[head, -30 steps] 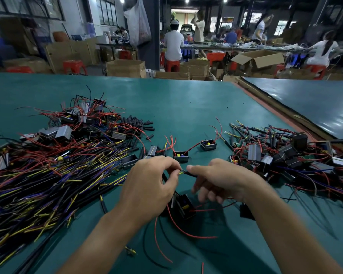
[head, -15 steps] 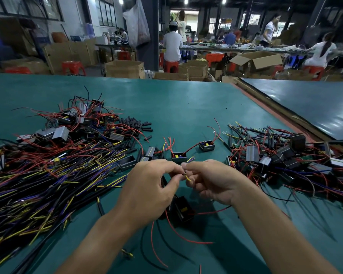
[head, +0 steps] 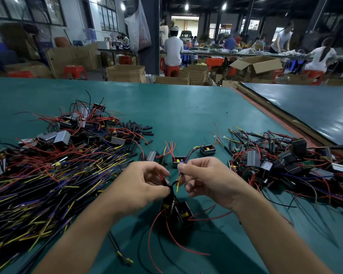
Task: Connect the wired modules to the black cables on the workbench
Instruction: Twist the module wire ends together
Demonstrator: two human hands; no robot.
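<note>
left hand (head: 141, 184): fingers curled in, thumb and forefinger pinched tight on the end of a black cable (head: 172, 189), which runs down from the pinch toward the bench

right hand (head: 208, 182): thumb and forefinger clamped on a thin yellow wire (head: 178, 184), the other fingers tucked under

yellow wire: pokes down out of the right fingertips, and its free end sits right beside the black cable at the left fingertips. Touching or not, honestly can't tell

two black modules (head: 183, 211): on the workbench (head: 186, 115) straight below the gap between the hands, leaning on each other, with red leads looping out toward the camera

cable pile (head: 38, 184): big mess of black cables with yellow and purple ends, left of the left hand

module heap (head: 285, 161): right of the right hand, all tangled in red wire

loose modules (head: 178, 161): a couple just past the knuckles, flat on the bench

black sleeves (head: 137, 129): short tubes scattered further back on the left, next to another clump of modules
</note>
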